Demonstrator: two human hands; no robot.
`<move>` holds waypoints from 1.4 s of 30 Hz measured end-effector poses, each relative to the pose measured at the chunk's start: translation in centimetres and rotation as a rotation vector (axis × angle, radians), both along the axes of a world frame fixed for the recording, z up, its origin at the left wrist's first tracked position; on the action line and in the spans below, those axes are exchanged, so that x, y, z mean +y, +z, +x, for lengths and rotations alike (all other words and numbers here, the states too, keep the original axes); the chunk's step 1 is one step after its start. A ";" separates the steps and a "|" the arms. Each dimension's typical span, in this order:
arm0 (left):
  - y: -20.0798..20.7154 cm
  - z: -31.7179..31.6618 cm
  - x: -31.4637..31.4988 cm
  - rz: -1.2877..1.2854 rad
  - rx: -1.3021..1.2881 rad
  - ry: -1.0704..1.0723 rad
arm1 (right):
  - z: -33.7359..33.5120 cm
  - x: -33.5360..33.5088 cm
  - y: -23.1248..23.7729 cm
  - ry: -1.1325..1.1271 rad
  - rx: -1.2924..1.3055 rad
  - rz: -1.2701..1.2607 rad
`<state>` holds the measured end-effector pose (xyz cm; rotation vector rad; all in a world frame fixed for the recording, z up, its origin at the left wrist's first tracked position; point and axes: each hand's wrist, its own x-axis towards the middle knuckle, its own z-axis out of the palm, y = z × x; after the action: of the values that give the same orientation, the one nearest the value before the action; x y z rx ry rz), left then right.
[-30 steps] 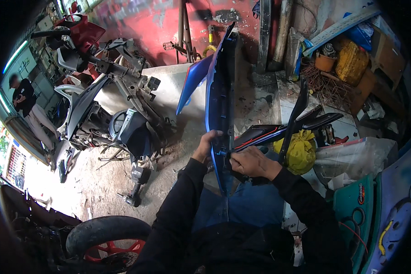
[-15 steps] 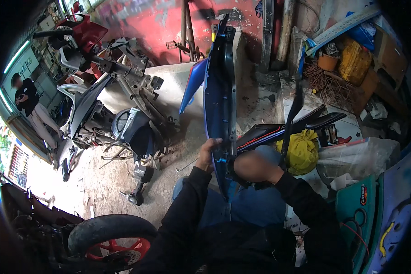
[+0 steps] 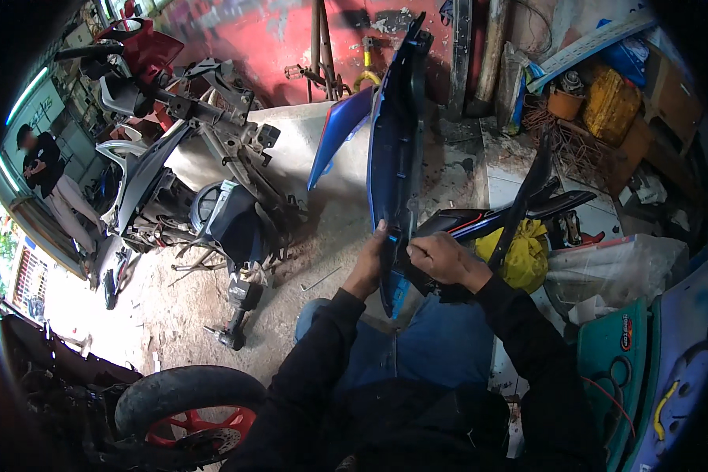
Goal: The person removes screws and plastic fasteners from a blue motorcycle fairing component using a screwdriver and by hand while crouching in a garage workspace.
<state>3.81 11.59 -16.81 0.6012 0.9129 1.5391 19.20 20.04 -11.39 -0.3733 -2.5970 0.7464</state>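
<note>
A long blue motorcycle body panel (image 3: 380, 169) with a dark inner side stands nearly upright before me, its lower end over my jeans. My left hand (image 3: 364, 266) is closed around its left edge near the lower end, thumb on the inner side. My right hand (image 3: 447, 259) is a fist against the panel's right edge at about the same height; what lies inside its fingers is hidden. A long black trim piece (image 3: 525, 197) rises to the right from behind that hand. Whether it joins the panel I cannot tell.
At left are a stripped motorcycle frame (image 3: 236, 169), a power tool (image 3: 232, 334) and a wheel with red spokes (image 3: 189, 417). A yellow bag (image 3: 519, 252), dark fairing pieces (image 3: 468, 220) and a green toolbox (image 3: 613, 346) lie right. Another person (image 3: 51, 169) stands far left.
The panel has shifted up and its top leans further right. The black trim piece has swung right too. My right hand, smeared by motion before, is now sharp against the panel's edge.
</note>
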 end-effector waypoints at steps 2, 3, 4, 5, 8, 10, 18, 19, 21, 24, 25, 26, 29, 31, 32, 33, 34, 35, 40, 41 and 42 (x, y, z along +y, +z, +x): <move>0.6 0.0 -0.1 0.033 -0.029 -0.009 | 0.1 0.2 0.2 0.032 0.023 -0.105; 0.8 0.1 -0.2 0.035 -0.029 -0.013 | 0.1 0.1 0.1 0.028 0.024 -0.104; 1.4 0.4 -0.5 0.040 -0.006 0.003 | 0.0 0.0 0.0 0.042 0.057 -0.105; 1.7 0.5 -0.7 0.045 0.017 0.019 | 0.0 -0.1 -0.1 0.056 0.090 -0.106; 0.8 -0.5 -0.8 0.007 -0.010 -0.064 | -0.1 -0.1 -0.2 0.073 0.067 -0.137; 0.2 -0.5 -1.4 0.024 -0.014 -0.049 | 0.0 -0.6 -0.2 0.091 0.043 -0.189; -1.4 -1.2 -1.3 0.074 0.200 -0.055 | -0.1 -1.0 -2.8 0.072 0.088 -0.192; -2.3 -2.1 -1.2 0.047 0.234 -0.082 | -0.5 -1.2 -2.6 0.069 0.075 -0.191; -3.2 -3.0 -0.8 0.016 0.265 -0.114 | -0.8 -1.3 -2.2 0.063 0.058 -0.194; -2.9 -3.4 -0.7 0.083 0.206 -0.150 | -1.2 -1.4 -1.6 0.063 0.001 -0.197; -2.4 -3.0 -0.8 0.063 0.240 -0.089 | -1.1 -1.4 -1.7 0.047 0.013 -0.107; -1.8 -2.7 -0.8 0.043 0.274 -0.028 | -1.1 -1.3 -1.8 0.032 0.025 -0.017; -0.3 -3.7 -1.3 0.031 0.544 0.013 | -1.3 -1.5 -1.1 0.032 -0.035 -0.002; 1.4 -3.5 -1.6 0.021 0.517 -0.011 | -1.0 -1.4 0.1 0.043 -0.021 -0.083; 1.9 -3.4 -1.8 0.015 0.491 -0.036 | -0.8 -1.4 0.4 0.052 -0.006 -0.162; 1.7 -3.4 -1.8 0.012 0.487 -0.039 | -0.7 -1.5 0.2 0.050 -0.010 -0.165; 1.9 -3.6 -1.9 0.036 0.473 -0.059 | -0.8 -1.7 0.3 0.045 -0.007 -0.111; 2.1 -3.9 -1.9 0.061 0.459 -0.080 | -1.0 -1.8 0.3 0.040 -0.005 -0.056; 2.9 -3.8 -1.6 0.123 0.515 -0.148 | -0.7 -1.6 0.4 0.052 0.032 0.010; 3.1 -3.9 -1.7 0.123 0.501 -0.184 | -0.6 -1.5 0.5 0.062 0.055 -0.022; 3.3 -4.0 -1.8 0.120 0.501 -0.185 | -0.6 -1.4 0.5 0.062 0.055 -0.025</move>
<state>-0.19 9.83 -13.54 1.1602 1.1048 1.3021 18.65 18.61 -10.90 -0.2772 -2.5596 0.7993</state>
